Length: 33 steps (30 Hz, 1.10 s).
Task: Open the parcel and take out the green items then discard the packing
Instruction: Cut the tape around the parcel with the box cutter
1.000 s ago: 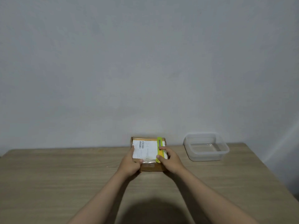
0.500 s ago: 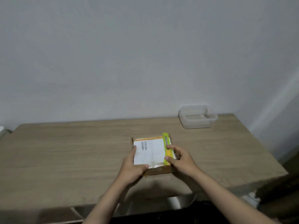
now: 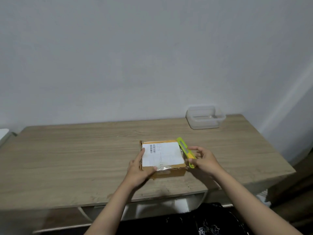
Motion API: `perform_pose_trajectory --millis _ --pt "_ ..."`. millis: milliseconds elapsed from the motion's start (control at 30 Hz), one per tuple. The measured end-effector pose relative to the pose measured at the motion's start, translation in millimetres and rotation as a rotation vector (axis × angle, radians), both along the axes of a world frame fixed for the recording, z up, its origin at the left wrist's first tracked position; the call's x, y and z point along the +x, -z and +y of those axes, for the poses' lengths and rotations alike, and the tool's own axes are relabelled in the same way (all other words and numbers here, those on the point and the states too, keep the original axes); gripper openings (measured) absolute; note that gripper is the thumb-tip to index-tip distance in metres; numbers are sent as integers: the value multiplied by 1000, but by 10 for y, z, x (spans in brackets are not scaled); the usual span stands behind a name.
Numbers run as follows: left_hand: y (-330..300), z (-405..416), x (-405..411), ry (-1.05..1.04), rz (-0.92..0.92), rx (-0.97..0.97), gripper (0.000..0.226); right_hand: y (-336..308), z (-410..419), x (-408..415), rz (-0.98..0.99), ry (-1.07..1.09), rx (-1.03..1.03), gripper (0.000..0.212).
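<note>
A flat brown cardboard parcel [image 3: 171,171] with a white shipping label [image 3: 162,154] and clear tape lies on the wooden table [image 3: 76,156], near its front edge. My left hand [image 3: 138,168] grips the parcel's left front corner, thumb on the label. A yellow-green utility knife [image 3: 184,150] lies along the parcel's right edge. My right hand [image 3: 204,160] holds the near end of the knife between curled fingers and thumb. The parcel is closed, and its contents are hidden.
A clear plastic container [image 3: 205,117] with nothing visible in it stands at the table's back right, against the pale wall. Dark cloth [image 3: 203,221] shows below the table's front edge. A white object [image 3: 3,134] peeks in at the far left.
The parcel has come from the wall towards the table's front edge with both hands on it. My right hand has shifted off the parcel's top onto the knife at its right edge.
</note>
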<state>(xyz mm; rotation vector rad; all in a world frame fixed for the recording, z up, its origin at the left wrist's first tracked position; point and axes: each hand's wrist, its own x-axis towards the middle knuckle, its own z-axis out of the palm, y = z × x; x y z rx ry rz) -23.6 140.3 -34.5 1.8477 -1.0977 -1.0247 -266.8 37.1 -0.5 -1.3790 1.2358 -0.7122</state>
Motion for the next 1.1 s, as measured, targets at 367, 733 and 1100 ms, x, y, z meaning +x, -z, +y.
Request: perform_pose_trajectory --millis 367,733,1100 --pt "149 -89 127 49 -29 -52 92 -315 158 -244 -18 -240 153 54" --pt "308 -194 202 99 -1 -119 93 -292 189 -158 44 -245 100 34" --pt "309 -96 68 12 -27 -263 92 -378 210 -100 441 -203 -177 51"
